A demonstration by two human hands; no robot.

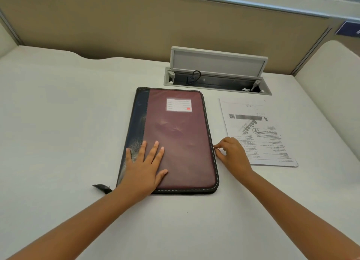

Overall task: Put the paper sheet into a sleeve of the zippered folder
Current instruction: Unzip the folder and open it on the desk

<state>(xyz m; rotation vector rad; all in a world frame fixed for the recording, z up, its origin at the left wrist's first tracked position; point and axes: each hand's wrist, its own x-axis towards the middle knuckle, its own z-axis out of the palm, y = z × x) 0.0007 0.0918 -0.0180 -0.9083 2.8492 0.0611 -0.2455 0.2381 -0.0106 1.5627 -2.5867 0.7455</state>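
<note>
Can't really make out the zipper pull itself, it's tiny and tucked under the fingertips of the right hand [232, 154], which looks pinched on something at the right edge of the maroon leather-look zippered folder with a dark navy spine strip [175, 139]; whether it's truly gripping the pull I can't tell. The folder lies closed and flat around the middle of the white tabletop [58, 123], with white stitching round its rounded corners and a small lined label pocket [178, 104] near the top. The left hand [145, 165] is spread flat, palm down, on the cover's near-left part, hiding that corner. A black strap bit [102, 188] sticks out beside the wrist. The printed white paper sheet [259, 131] lies just right of the folder, partly covered by the right hand; its text is too blurry to read. Behind, toward the far edge, a grey cable box with its lid flipped up [217, 72].
</note>
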